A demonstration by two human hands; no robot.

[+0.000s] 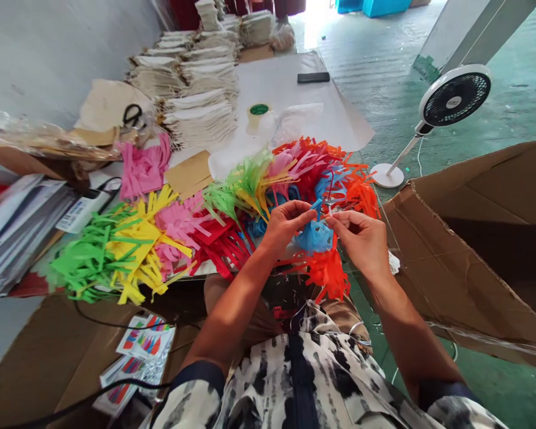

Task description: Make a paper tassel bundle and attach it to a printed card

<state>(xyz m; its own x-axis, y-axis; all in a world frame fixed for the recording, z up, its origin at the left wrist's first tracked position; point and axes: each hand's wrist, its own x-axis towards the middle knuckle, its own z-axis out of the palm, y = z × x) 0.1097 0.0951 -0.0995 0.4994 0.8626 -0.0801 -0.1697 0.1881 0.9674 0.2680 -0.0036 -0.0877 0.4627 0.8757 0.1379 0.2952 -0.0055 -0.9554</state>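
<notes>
A blue tissue-paper tassel (315, 237) hangs between my two hands at the table's front edge. My left hand (291, 223) pinches its twisted upper end between thumb and fingers. My right hand (360, 238) is closed in a pinch right beside that twist; what lies between its fingertips is too small to tell. Below and behind hang orange paper strips (328, 274). Tassels spread along the table in green (92, 253), yellow (140, 244), pink (178, 229) and dark red (221, 244), with light green (236, 185) and red ones (301, 173) further back.
Stacks of white bundles (201, 113) stand at the back left, near black-handled scissors (133, 115). A tape roll (259, 116) and a phone (313, 77) lie on the table. To the right are a fan (453, 101) and a cardboard box (455, 268); printed cards (145, 339) lie lower left.
</notes>
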